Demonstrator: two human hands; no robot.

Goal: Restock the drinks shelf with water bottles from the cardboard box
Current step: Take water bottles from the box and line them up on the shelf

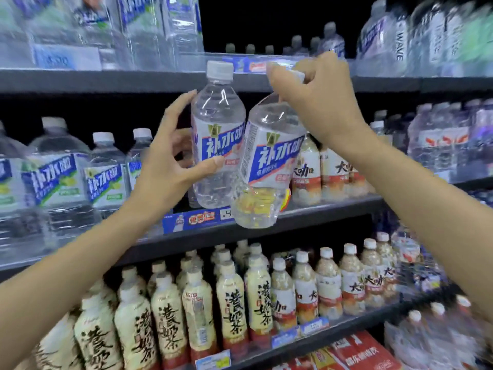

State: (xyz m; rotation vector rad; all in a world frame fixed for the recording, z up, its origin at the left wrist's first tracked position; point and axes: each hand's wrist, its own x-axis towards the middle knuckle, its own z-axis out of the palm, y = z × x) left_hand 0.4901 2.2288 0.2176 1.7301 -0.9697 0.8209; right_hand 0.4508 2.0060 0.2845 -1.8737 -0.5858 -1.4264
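Shelves (266, 225) hold drinks | left hand (170, 166) grips upright water bottle (217, 134) | right hand (317, 97) pinches tilted bottle (269, 161) by cap

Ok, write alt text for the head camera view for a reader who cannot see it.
A person's left hand holds an upright water bottle by its body, while the right hand grips a second, tilted water bottle at the neck, both raised before the middle shelf of a stocked drinks display. Large water bottles stand left; milk tea bottles fill the shelf below.
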